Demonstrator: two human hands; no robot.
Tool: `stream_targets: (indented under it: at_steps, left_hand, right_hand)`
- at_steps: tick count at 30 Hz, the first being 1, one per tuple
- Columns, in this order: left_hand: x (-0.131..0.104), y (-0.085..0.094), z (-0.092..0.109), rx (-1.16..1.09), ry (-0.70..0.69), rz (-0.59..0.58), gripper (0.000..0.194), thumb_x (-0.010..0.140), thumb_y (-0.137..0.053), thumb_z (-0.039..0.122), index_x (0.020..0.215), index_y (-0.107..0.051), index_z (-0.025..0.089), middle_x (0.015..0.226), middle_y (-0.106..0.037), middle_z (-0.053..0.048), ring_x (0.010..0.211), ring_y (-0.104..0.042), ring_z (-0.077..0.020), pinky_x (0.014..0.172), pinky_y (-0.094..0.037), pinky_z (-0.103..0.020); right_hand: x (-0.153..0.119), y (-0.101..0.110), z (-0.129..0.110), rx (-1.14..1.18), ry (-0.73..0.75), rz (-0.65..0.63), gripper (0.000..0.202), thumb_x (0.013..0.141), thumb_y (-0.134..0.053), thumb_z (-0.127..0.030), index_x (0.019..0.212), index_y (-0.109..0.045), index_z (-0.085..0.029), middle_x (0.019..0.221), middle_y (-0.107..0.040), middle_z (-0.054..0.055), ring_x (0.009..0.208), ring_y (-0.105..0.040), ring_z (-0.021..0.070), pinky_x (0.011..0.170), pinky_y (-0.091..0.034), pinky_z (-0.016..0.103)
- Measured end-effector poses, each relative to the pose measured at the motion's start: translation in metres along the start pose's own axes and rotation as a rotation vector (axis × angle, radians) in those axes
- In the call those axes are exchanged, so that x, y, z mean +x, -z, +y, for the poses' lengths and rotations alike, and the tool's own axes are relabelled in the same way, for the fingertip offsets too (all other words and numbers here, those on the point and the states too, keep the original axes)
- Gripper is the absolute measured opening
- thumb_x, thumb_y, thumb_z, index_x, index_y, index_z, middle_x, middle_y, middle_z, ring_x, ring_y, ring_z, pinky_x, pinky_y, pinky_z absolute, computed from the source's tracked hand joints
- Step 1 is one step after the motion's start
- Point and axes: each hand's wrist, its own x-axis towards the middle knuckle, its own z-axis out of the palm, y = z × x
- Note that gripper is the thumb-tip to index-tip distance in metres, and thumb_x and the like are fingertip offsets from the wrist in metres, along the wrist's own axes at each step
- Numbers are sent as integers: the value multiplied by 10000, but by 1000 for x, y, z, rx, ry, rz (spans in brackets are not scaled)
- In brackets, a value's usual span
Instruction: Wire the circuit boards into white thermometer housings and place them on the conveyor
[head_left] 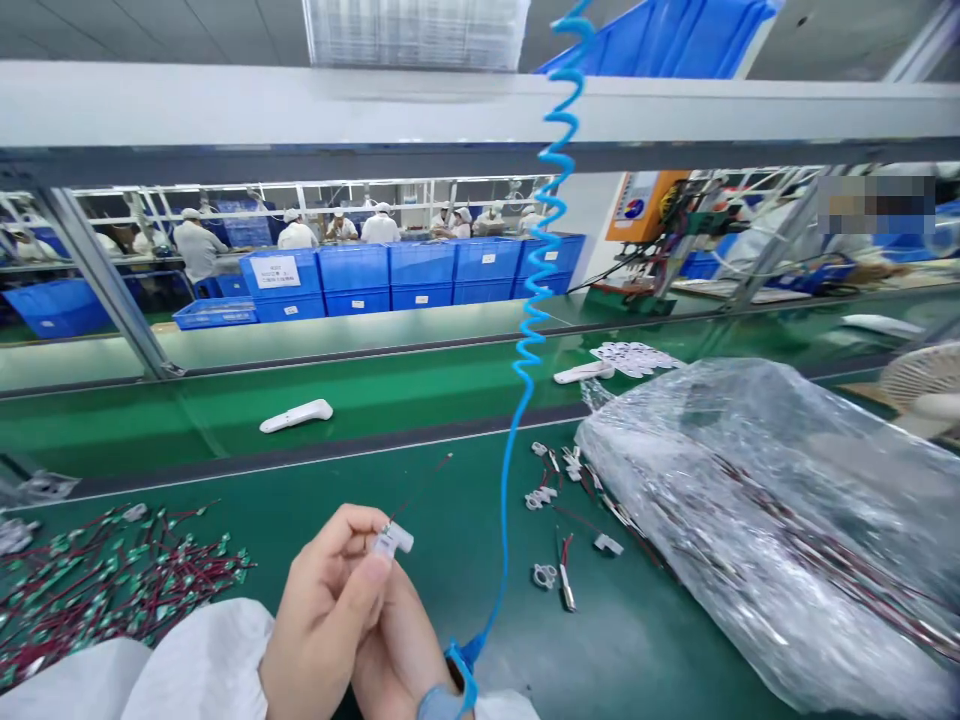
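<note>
My left hand [319,610] is closed, with thumb and fingers pinching a small white plastic housing [393,541]. A thin dark wire [421,490] sticks up from this housing and ends in a tiny light tip. My right hand [401,635] is close against the left one, partly behind it, and its fingers are hidden. Around the right wrist is a blue wrist strap [461,680] with a coiled blue cord [504,540] running upward. To the left of my hands lies a heap of red-and-black wires with small green boards [142,575].
Loose white plastic parts [544,576] and a wired metal piece [566,588] lie right of my hands. A large clear plastic bag [750,500] of wires covers the right side. White handheld casings [296,415] rest on the green belt [420,400]. Co-workers sit beyond blue bins [352,268].
</note>
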Motion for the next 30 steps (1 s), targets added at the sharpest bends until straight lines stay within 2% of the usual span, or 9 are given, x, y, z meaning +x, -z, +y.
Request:
stream_targets:
  at_steps: [3,6,10,13,16,20,23,26,30]
  left_hand:
    - [5,2,11,-146,74,128,313,669,-561,492,667,-492,188,422,-292,85,353,-157,-39,341,-170,-184]
    - [10,2,21,-259,108,195,379,666,-577,470,521,-397,170,451,-286,83,364,-131,-31,340,-179,-176]
    - [9,-1,21,-287,121,215,353,671,-579,459,557,-411,170,460,-289,85,370,-157,-33,337,-186,-157]
    - [5,-3,18,-337,109,207,307,663,-609,418,611,-438,168,485,-315,82,393,-178,-34,341,-189,-139]
    - [3,-3,20,-397,120,182,274,686,-599,386,618,-448,167,494,-302,77,408,-198,-44,352,-224,-142]
    - [1,5,27,-412,104,150,279,705,-584,345,559,-422,171,532,-341,49,481,-301,-74,445,-342,-178]
    - [-2,15,32,-343,79,123,263,688,-594,355,554,-462,171,578,-392,19,573,-366,-109,527,-384,-210]
    - [-7,21,35,-303,148,82,238,693,-576,370,572,-503,178,602,-416,3,586,-385,-125,547,-399,-236]
    - [-14,19,35,-308,204,11,245,689,-574,388,570,-539,177,582,-418,1,568,-390,-124,558,-410,-248]
  right_hand:
    - [-2,5,3,-425,295,10,122,658,-596,-305,707,-555,-201,700,-514,-7,639,-481,126,594,-396,240]
    - [-8,12,6,-787,578,-71,123,730,-524,-291,823,-570,-224,965,-537,47,893,-483,196,750,-382,285]
    - [-19,16,10,-956,551,-85,126,781,-453,-279,898,-485,-242,813,-571,38,736,-516,187,654,-390,290]
    - [-24,15,2,-1146,565,-128,139,831,-359,-272,816,-486,-218,708,-557,34,633,-501,170,563,-346,265]
    - [-28,13,-11,-1308,630,-212,192,820,-376,-250,696,-518,-215,601,-506,14,550,-455,150,509,-286,252]
    - [-33,6,-30,-1227,584,-234,210,788,-432,-261,612,-531,-203,533,-443,-11,502,-403,118,464,-257,235]
    - [-40,-4,-45,-1079,370,-275,253,782,-439,-337,602,-513,-176,417,-339,-59,378,-301,70,380,-208,208]
    - [-45,-15,-56,-890,197,-364,300,750,-477,-418,599,-510,-161,361,-304,-88,322,-234,42,341,-181,192]
    - [-46,-25,-56,-795,236,-363,304,722,-521,-432,594,-539,-157,360,-297,-92,326,-228,36,339,-169,191]
